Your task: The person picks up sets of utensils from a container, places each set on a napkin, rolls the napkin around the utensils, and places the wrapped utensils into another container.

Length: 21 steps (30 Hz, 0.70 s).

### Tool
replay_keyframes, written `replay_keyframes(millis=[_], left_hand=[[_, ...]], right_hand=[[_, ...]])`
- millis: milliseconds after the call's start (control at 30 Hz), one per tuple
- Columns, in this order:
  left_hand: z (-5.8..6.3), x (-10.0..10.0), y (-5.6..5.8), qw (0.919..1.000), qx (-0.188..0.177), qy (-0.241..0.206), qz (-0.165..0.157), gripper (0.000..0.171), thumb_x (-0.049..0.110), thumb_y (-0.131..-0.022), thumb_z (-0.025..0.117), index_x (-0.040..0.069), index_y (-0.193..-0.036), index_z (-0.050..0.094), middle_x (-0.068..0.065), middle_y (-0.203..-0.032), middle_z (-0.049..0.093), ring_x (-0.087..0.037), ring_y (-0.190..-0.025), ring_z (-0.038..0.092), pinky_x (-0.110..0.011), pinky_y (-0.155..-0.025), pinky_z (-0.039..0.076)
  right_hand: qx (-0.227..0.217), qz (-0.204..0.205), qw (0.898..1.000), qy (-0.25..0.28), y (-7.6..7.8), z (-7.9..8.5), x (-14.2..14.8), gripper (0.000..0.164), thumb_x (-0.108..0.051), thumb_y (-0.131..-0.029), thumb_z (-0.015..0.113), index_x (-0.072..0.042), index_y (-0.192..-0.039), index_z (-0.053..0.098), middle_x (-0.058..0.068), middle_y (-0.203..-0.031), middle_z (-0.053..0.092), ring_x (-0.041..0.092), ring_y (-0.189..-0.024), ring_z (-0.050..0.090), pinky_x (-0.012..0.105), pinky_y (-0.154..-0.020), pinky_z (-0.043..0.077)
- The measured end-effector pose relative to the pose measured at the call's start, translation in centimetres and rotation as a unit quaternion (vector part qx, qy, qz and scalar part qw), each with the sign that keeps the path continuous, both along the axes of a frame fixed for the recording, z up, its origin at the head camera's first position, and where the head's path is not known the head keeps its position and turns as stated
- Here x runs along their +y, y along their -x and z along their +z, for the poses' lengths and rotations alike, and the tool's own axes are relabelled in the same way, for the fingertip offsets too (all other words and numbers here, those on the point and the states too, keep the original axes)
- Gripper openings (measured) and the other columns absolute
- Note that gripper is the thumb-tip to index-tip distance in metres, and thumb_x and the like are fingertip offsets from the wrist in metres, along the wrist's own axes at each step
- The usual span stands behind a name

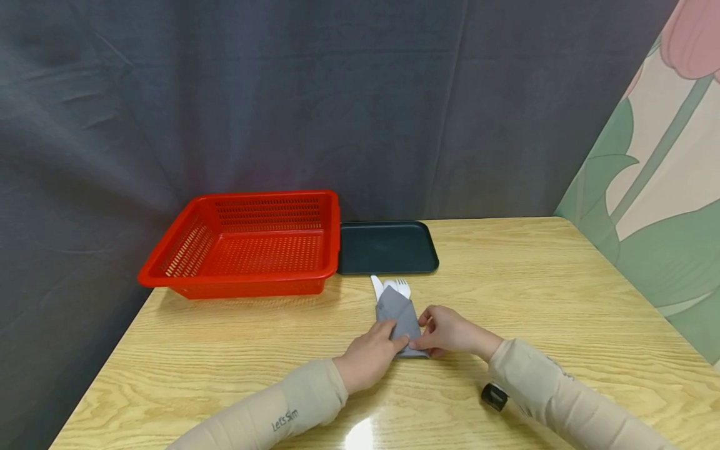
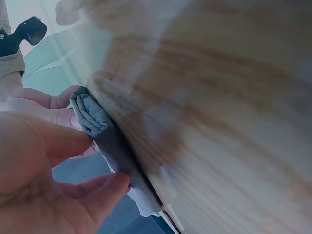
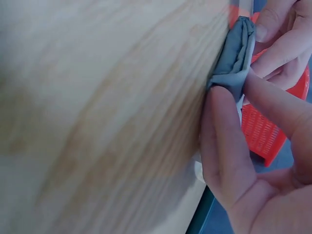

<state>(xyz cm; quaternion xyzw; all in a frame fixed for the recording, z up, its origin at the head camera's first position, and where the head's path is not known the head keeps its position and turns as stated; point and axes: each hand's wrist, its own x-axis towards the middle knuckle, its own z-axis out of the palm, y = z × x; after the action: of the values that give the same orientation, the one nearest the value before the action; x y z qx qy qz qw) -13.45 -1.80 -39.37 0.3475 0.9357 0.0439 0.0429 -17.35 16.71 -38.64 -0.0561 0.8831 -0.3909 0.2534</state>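
Note:
A grey cloth napkin [image 1: 398, 315] is folded into a pocket on the wooden table. Out of its far end stick a white knife [image 1: 377, 286], a white fork [image 1: 403, 288] and a rounded white piece between them, mostly covered. My left hand [image 1: 371, 356] rests on the napkin's left side, its thumb and fingertips pressing the cloth. With thumb and fingers, my right hand [image 1: 444, 331] pinches the near right corner. In the right wrist view, the napkin's near end [image 3: 235, 56] shows bunched layers beside the right fingertips. The cutlery's handles are hidden inside the cloth.
A red plastic basket [image 1: 247, 289] stands at the back left of the table [image 1: 534, 281]. Beside it lies a dark green tray [image 1: 388, 247], just beyond the cutlery tips. A black device [image 1: 495, 397] sits at my right wrist. Behind the table hangs a dark curtain [image 1: 337, 112].

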Motion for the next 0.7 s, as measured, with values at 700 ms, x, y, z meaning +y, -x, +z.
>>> replay_keyframes(millis=[700], left_hand=[[-0.06,-0.37,0.26,0.9999,-0.003,-0.010,-0.005,0.046,0.003,-0.090,0.054,0.019,-0.133,0.053,-0.016,-0.134,0.045,-0.027,-0.122,0.048,-0.031,-0.086,0.052]], right_hand=[[-0.032,-0.009,0.999,0.042,0.33,-0.83,0.46,0.038,-0.015,-0.077,0.076,0.005,-0.099,0.052,0.007,-0.078,0.058,0.012,-0.065,0.057,0.031,-0.062,0.055]])
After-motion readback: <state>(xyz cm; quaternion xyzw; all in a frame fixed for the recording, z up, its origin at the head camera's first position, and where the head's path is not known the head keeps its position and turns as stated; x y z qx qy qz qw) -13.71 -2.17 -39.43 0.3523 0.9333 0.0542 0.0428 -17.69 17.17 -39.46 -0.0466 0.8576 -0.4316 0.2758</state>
